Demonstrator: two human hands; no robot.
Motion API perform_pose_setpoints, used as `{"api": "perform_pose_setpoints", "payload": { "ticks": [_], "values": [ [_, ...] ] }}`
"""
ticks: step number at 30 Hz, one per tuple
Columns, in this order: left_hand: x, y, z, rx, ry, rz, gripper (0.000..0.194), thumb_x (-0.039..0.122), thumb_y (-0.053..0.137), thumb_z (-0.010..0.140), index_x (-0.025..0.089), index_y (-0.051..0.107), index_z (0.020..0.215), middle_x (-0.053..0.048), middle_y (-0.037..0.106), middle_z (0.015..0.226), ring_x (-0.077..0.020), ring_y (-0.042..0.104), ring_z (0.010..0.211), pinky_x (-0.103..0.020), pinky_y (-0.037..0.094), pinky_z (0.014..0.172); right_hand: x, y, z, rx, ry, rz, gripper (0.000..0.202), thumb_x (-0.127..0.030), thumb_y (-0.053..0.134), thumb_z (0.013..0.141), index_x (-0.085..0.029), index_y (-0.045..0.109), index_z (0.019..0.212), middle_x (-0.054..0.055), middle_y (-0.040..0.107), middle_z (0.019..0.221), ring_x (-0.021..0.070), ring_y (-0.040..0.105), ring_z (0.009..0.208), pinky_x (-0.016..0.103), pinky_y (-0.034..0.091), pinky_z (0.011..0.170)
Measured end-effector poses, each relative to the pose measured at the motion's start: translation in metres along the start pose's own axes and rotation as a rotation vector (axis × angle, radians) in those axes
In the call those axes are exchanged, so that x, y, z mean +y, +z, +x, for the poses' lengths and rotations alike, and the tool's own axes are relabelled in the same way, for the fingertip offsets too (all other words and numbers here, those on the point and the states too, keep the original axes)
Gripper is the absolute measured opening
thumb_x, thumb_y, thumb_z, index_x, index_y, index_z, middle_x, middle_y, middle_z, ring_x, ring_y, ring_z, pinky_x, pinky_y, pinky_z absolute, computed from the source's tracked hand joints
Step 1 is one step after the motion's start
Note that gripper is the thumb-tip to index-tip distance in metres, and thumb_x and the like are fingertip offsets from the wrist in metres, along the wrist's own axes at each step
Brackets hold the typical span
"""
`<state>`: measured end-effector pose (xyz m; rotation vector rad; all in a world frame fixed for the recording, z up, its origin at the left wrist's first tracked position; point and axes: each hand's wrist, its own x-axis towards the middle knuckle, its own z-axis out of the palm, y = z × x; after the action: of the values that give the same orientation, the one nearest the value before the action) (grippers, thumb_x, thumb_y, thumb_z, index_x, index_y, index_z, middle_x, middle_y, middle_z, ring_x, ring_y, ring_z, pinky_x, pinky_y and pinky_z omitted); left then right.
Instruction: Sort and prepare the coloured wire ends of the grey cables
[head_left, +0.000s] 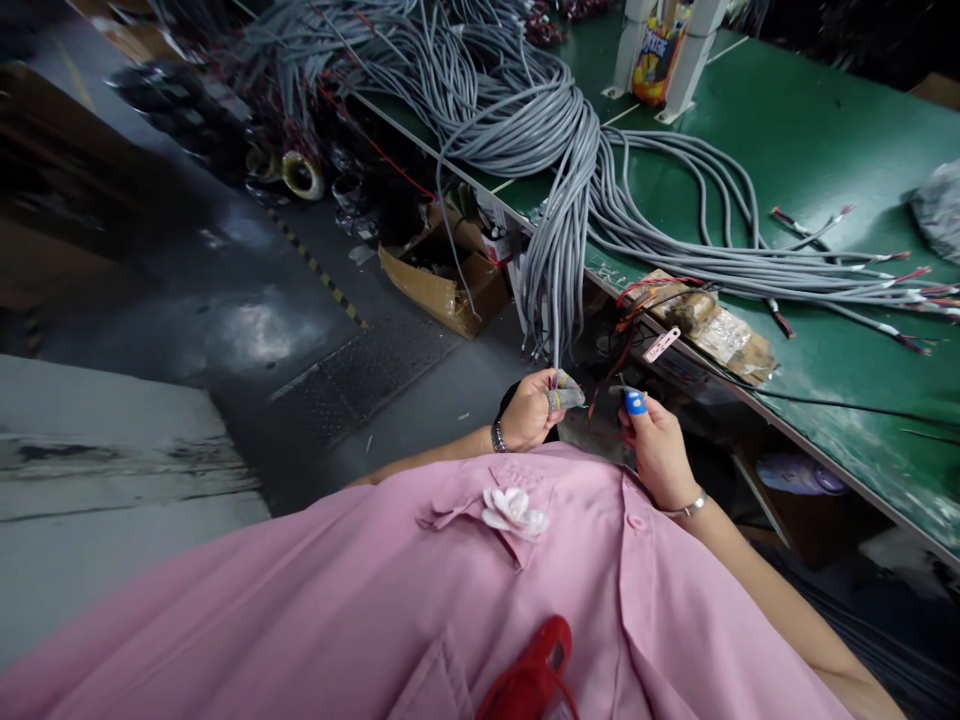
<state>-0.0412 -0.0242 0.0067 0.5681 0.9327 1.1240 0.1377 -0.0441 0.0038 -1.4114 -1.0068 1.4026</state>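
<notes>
My left hand [527, 412], with grey knit covers on its fingertips, pinches the thin coloured wires at the end of a grey cable [556, 345]. That cable hangs down from a thick bundle of grey cables [559, 215] draped over the table's edge. A little to the right, apart from the wires, my right hand [658, 445] is closed, with blue tape round its thumb. A thin dark tip pokes out of its fingers; what it belongs to is hidden.
The green table [832, 130] carries more cables with stripped red ends. A taped cardboard block [709, 325] with red and black wires sits at its edge. An open cardboard box [442, 280] stands on the floor. A red object [529, 670] hangs at my chest.
</notes>
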Motion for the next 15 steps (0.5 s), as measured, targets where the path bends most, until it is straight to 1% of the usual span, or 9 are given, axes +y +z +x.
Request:
{"api": "perform_pose_setpoints", "payload": {
  "ticks": [3, 6, 8, 11, 13, 15],
  "values": [
    [0.0039, 0.0021, 0.0006, 0.0, -0.015, -0.044, 0.026, 0.024, 0.079, 0.059, 0.013, 0.057, 0.067, 0.006, 0.048, 0.046, -0.0013, 0.03, 0.033, -0.017, 0.016, 0.035, 0.0003, 0.0016, -0.0017, -0.083, 0.019, -0.035, 0.041, -0.059, 0.059, 0.083, -0.019, 0.06, 0.076, -0.004, 0.044, 0.061, 0.0076, 0.032, 0.049, 0.022, 0.029, 0.042],
    [0.0069, 0.0027, 0.0024, -0.029, -0.045, -0.087, 0.024, 0.024, 0.077, 0.062, 0.014, 0.057, 0.068, 0.008, 0.041, 0.04, -0.0019, 0.027, 0.032, -0.017, 0.016, 0.037, -0.0026, 0.0037, -0.0046, -0.133, -0.013, -0.12, 0.04, -0.057, 0.057, 0.085, -0.019, 0.066, 0.088, -0.002, 0.05, 0.066, 0.0094, 0.04, 0.053, 0.023, 0.039, 0.047],
    [0.0073, 0.0016, 0.0037, -0.038, -0.057, -0.106, 0.024, 0.024, 0.077, 0.062, 0.015, 0.056, 0.069, 0.01, 0.038, 0.039, -0.0023, 0.026, 0.031, -0.018, 0.016, 0.037, -0.0047, 0.0045, -0.0058, -0.157, -0.063, -0.18, 0.04, -0.056, 0.056, 0.087, -0.019, 0.068, 0.096, 0.001, 0.057, 0.072, 0.0116, 0.047, 0.058, 0.024, 0.044, 0.052],
    [0.0056, -0.0004, 0.0048, -0.04, -0.044, -0.091, 0.025, 0.025, 0.076, 0.063, 0.016, 0.055, 0.07, 0.01, 0.038, 0.039, -0.0027, 0.027, 0.031, -0.019, 0.016, 0.037, -0.0047, 0.0047, -0.0064, -0.188, -0.182, -0.279, 0.04, -0.051, 0.054, 0.089, -0.019, 0.069, 0.109, 0.005, 0.066, 0.084, 0.0163, 0.057, 0.07, 0.027, 0.05, 0.061],
    [0.0034, -0.001, 0.0047, -0.046, -0.022, -0.061, 0.024, 0.026, 0.075, 0.064, 0.016, 0.054, 0.069, 0.009, 0.04, 0.04, -0.0028, 0.028, 0.031, -0.019, 0.016, 0.037, -0.003, 0.0047, -0.0062, -0.207, -0.247, -0.349, 0.04, -0.048, 0.053, 0.091, -0.02, 0.067, 0.116, 0.007, 0.069, 0.092, 0.0189, 0.061, 0.078, 0.029, 0.052, 0.067],
    [0.0012, -0.001, 0.0042, -0.049, 0.001, -0.034, 0.023, 0.025, 0.074, 0.064, 0.016, 0.054, 0.068, 0.009, 0.04, 0.04, -0.0027, 0.029, 0.032, -0.019, 0.016, 0.037, -0.0011, 0.0047, -0.0058, -0.214, -0.285, -0.404, 0.039, -0.046, 0.052, 0.092, -0.021, 0.066, 0.118, 0.008, 0.07, 0.097, 0.0205, 0.063, 0.084, 0.031, 0.052, 0.071]
  ]
}}
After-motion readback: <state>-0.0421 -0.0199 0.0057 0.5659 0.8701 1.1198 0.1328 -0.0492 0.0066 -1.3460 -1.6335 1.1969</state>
